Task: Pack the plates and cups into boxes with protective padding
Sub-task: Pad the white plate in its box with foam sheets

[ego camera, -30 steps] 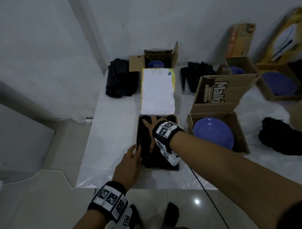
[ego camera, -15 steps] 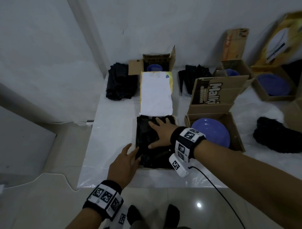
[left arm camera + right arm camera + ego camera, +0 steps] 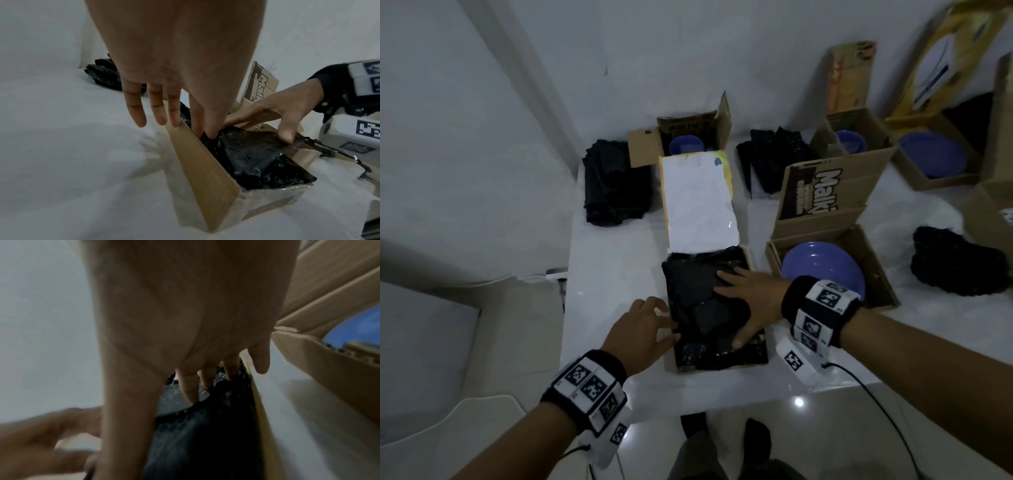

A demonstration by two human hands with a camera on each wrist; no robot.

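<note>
Black padding (image 3: 705,291) fills the near cardboard box (image 3: 722,365), which sits on the white table (image 3: 613,274) with its long axis running away from the person and its white-lined lid (image 3: 700,202) folded back flat at the far end. The right hand (image 3: 748,301) lies flat on the padding, fingers spread and straight, thumb near the front edge. The left hand (image 3: 643,329) is at the box's left wall, fingers loosely extended, index finger and thumb tips dipping inside against the padding. Four blue dishes show, each in its own open box; the nearest blue plate (image 3: 822,270) lies just right of the hand. Three loose black padding heaps rest on the table.
</note>
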